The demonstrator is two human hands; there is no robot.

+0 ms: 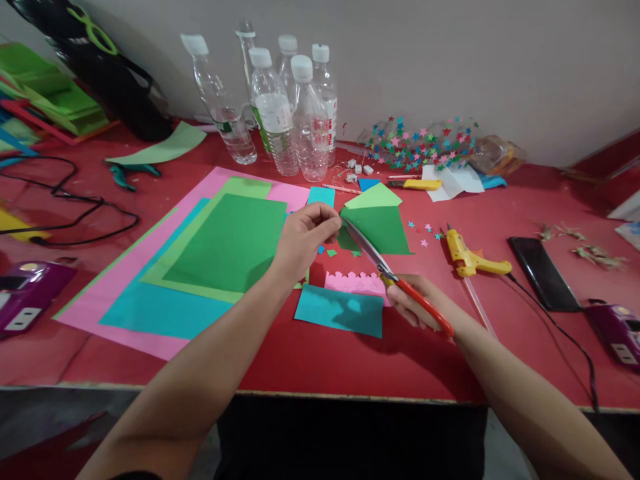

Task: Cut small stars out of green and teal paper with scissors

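Note:
My left hand is closed in a pinch at the middle of the table, and what its fingertips hold is too small to make out. My right hand grips red-handled scissors, whose blades point up-left to the left fingertips. Beyond the blades lies a dark green sheet with a light green piece behind it. Below the blades are a pink strip with a cut, scalloped edge and a blue rectangle. Small cut stars are scattered to the right.
Stacked coloured sheets cover the left. Plastic bottles stand at the back, beside a star-covered bottle. A yellow cutter, a yellow glue gun with a cord and a black phone lie at the right.

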